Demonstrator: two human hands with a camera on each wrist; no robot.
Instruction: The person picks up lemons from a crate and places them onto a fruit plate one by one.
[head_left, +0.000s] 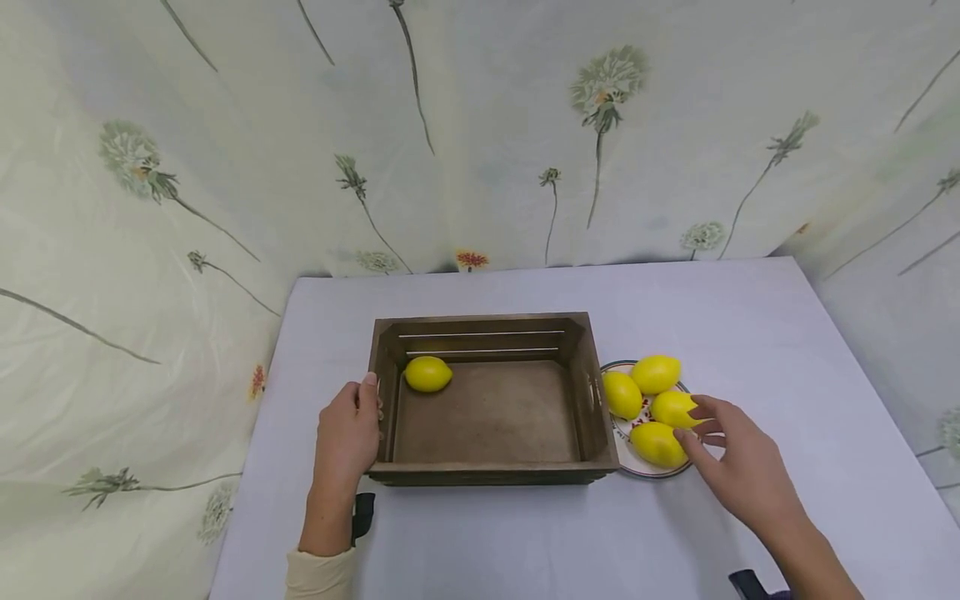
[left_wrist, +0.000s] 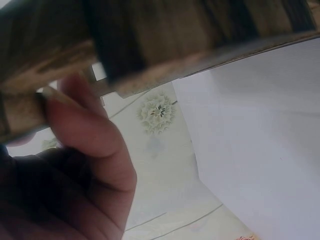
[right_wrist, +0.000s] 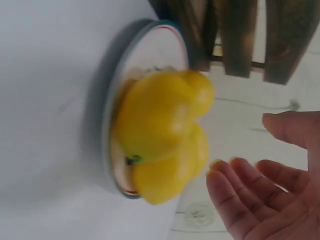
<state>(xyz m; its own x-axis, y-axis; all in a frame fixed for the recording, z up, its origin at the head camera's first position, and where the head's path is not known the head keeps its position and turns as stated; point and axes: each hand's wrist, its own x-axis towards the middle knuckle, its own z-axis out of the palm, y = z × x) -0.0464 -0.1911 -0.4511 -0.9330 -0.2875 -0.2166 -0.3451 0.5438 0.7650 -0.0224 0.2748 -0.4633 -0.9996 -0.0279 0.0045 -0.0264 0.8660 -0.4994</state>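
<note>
A brown wooden crate [head_left: 491, 469] stands on the table with one lemon [head_left: 428, 374] in its back left corner. My left hand [head_left: 347, 433] grips the crate's left end; in the left wrist view its curled fingers [left_wrist: 95, 135] hook into an opening in the slats. Right of the crate, several lemons [head_left: 657, 444] rest on a white patterned plate [head_left: 651, 476] with a dark rim. Above the plate's right side hovers my right hand [head_left: 742, 462], fingers spread and thumb apart. The right wrist view shows a gap between that hand [right_wrist: 270, 200] and the lemons [right_wrist: 155, 115].
A white cloth covers the table [head_left: 480, 542]. Behind and to the sides hangs a floral curtain [head_left: 495, 167]. The plate sits close against the crate's right end, partly hidden by it.
</note>
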